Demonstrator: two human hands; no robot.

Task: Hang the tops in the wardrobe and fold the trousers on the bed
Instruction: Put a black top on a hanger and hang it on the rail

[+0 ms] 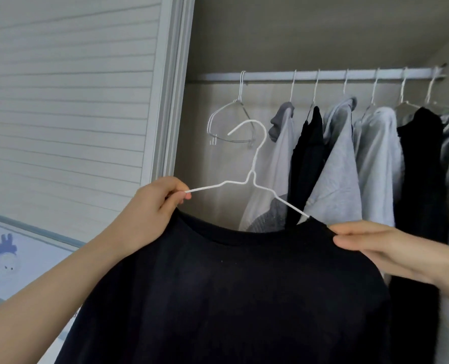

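Observation:
A black top (233,292) fills the lower middle of the view, held up in front of the open wardrobe. A white wire hanger (252,177) sticks out of its neckline, its right arm inside the collar and its left arm bare. My left hand (152,206) pinches the hanger's left end and the top's left shoulder. My right hand (380,245) holds the top's right shoulder, fingers nearly straight with the thumb underneath. The hanger's hook points up and left, well below the wardrobe rail (323,74).
Several white, grey and black garments (370,164) hang along the rail's right part. Empty wire hangers (231,124) hang at its left end. A white slatted sliding door (73,101) stands to the left, with a cartoon picture (0,261) at lower left.

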